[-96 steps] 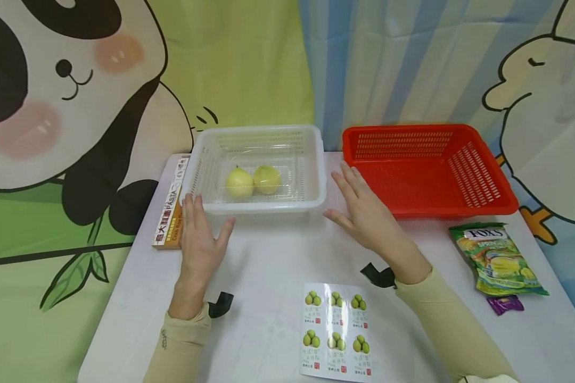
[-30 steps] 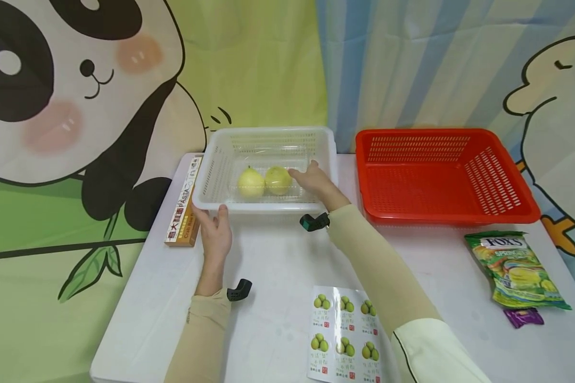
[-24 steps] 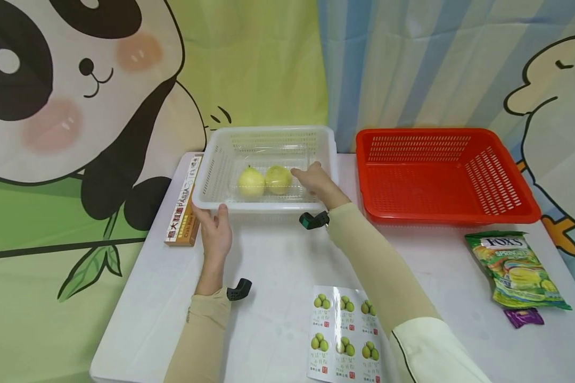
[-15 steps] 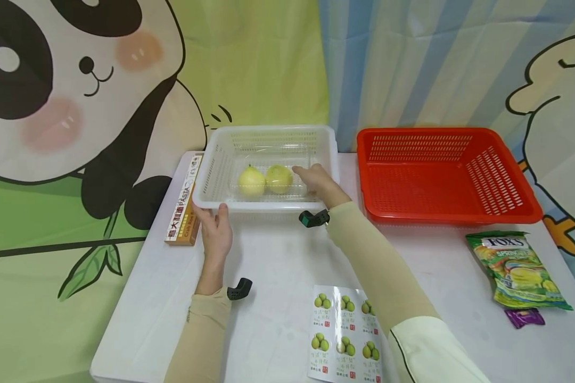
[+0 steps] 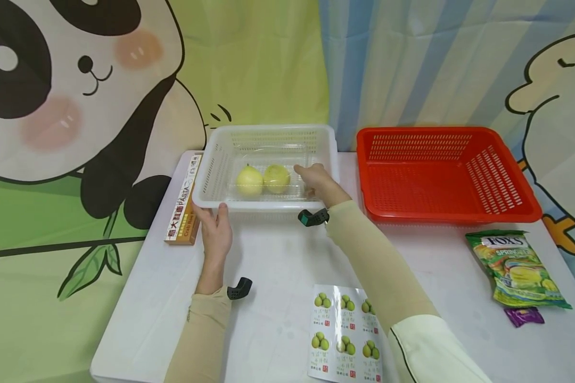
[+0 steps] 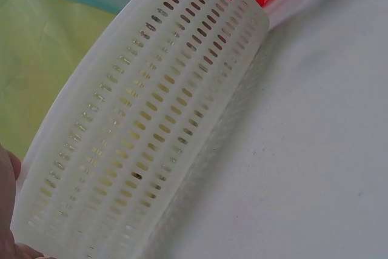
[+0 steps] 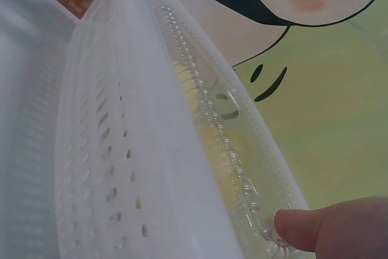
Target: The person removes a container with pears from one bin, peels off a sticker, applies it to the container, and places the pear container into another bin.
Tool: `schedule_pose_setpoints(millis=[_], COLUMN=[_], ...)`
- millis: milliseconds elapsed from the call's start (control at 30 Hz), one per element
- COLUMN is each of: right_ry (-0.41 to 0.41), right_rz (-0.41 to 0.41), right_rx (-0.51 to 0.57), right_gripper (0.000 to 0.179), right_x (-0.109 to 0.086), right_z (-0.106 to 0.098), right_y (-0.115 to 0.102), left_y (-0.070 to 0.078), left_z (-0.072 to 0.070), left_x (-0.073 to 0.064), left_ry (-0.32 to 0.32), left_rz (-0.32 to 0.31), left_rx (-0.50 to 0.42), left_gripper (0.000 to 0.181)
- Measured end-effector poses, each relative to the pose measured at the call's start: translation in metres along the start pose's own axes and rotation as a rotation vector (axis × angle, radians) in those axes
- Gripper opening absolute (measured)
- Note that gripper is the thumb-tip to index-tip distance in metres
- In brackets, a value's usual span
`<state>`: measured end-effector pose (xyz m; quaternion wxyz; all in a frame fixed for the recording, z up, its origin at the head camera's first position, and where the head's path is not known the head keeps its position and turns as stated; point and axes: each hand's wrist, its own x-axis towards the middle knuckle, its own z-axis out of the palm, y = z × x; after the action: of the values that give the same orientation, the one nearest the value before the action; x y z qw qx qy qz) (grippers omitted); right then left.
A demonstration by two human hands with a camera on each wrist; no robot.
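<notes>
At centre-left of the head view, the person's left hand (image 5: 213, 231) is touching the near-left corner of a white basket (image 5: 263, 205), its thumb pointing up; one cannot tell whether its partly hidden fingers are curling. To its right, the right hand (image 5: 321, 183) is reaching over the rim and gripping the right end of a clear container (image 5: 270, 155), thumb on top. The container is sitting inside the basket, holding two yellow-green fruits (image 5: 249, 182).

A white table (image 5: 278, 255) is filling the lower frame; behind, a curtain (image 5: 268, 69) is showing a panda at left and blue stripes at right.

At left, a pasta box (image 5: 183, 205) is lying beside the basket. At lower centre, the right sleeve (image 5: 378, 266) is covering part of a printed sheet (image 5: 337, 335). Farther right, a red basket (image 5: 421, 186) is standing above a green FOX'S bag (image 5: 519, 271) and a purple packet (image 5: 524, 317).
</notes>
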<state>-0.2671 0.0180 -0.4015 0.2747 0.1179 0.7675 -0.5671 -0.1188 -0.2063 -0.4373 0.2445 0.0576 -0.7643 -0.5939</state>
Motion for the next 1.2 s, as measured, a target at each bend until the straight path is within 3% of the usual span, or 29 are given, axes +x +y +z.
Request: schedule_pose_setpoints(millis=[333, 733, 900, 1100, 1200], right_ry=[0.062, 0.030, 0.024, 0.003, -0.001], right_rz=[-0.072, -0.190, -0.209, -0.190, -0.175], right_rx=[-0.078, -0.065, -0.036, -0.011, -0.013], right_gripper=[0.071, 0.075, 0.068, 0.045, 0.047], right_x=[-0.003, -0.025, -0.040, -0.058, -0.068], right_z=[0.005, 0.002, -0.003, -0.018, -0.024], right_y=[0.000, -0.019, -0.030, -0.034, -0.034], left_y=[-0.001, 0.003, 0.003, 0.003, 0.002], left_z=[0.001, 0.001, 0.000, 0.001, 0.000], left_x=[0.000, 0.001, 0.002, 0.002, 0.001], left_ry=[0.007, 0.010, 0.028, 0.021, 0.023], left_rz=[-0.004, -0.018, -0.033, -0.032, -0.038], left_rx=[-0.009, 0.009, 0.008, 0.017, 0.021], left_gripper=[0.067, 0.067, 0.068, 0.068, 0.068])
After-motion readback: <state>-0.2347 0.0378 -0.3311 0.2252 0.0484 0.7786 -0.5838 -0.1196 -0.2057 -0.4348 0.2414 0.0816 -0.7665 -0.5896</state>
